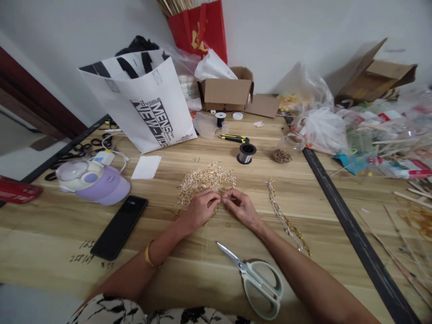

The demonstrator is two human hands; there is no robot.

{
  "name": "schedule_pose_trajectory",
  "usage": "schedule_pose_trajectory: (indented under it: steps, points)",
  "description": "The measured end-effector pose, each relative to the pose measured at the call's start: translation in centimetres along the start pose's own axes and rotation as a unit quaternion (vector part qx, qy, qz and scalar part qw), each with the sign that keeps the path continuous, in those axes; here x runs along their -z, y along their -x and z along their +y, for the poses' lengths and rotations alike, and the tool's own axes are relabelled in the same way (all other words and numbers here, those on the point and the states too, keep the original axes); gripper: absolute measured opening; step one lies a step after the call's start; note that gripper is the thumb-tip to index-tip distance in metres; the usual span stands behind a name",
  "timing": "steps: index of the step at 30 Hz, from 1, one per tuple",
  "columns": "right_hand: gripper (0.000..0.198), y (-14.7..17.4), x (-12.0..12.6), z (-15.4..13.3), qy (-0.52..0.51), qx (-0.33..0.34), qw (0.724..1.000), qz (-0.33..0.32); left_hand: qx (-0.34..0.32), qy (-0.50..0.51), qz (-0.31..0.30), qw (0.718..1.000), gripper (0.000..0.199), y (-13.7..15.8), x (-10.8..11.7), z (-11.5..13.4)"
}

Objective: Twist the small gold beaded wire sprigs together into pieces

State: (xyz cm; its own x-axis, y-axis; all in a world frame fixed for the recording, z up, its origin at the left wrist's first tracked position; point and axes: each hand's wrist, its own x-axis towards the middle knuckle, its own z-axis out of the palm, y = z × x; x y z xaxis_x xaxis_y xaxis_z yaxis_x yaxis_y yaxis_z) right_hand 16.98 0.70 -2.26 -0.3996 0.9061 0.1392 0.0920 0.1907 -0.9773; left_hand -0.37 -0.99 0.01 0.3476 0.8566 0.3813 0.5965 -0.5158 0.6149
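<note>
My left hand [201,207] and my right hand [241,207] meet fingertip to fingertip at the near edge of a pile of gold and silver chain links [205,180]. Both hands are pinched closed. A short gold chain [213,215] hangs below my left fingers, which seem to hold its end. What my right fingertips pinch is too small to make out. One loose ring [227,225] lies on the wood just below my hands. Scissors [253,279] with pale green handles rest nearer to me. Joined gold and silver chains [285,218] lie to the right.
Left of the hands are a black phone [119,227], a purple device [94,180] and a white paper [146,167]. Behind the pile stand a wire spool [246,153], a yellow cutter [232,138], a jar of beads [283,150] and a white bag [145,103]. Plastic bags [320,130] crowd the right.
</note>
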Motion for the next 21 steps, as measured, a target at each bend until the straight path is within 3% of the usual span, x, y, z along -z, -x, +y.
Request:
schedule_pose_trajectory:
  steps: [4,10,16,21]
  points:
    - [0.013,0.05,-0.07,-0.16,0.067,0.041,0.997,0.013,0.068,0.056,-0.014,0.996,0.011,-0.24,-0.12,-0.3]
    - [0.014,0.13,-0.08,-0.23,0.148,0.11,0.983,0.006,0.116,0.113,-0.036,0.986,0.011,-0.45,0.1,-0.63]
    - [0.019,0.02,0.01,0.23,0.051,0.029,0.998,-0.002,0.113,0.151,-0.057,0.98,0.013,-0.59,0.53,-0.25]
    - [0.025,-0.05,0.04,0.22,-0.02,-0.024,0.999,-0.026,0.099,0.144,-0.039,0.984,0.011,-0.64,0.47,-0.08]
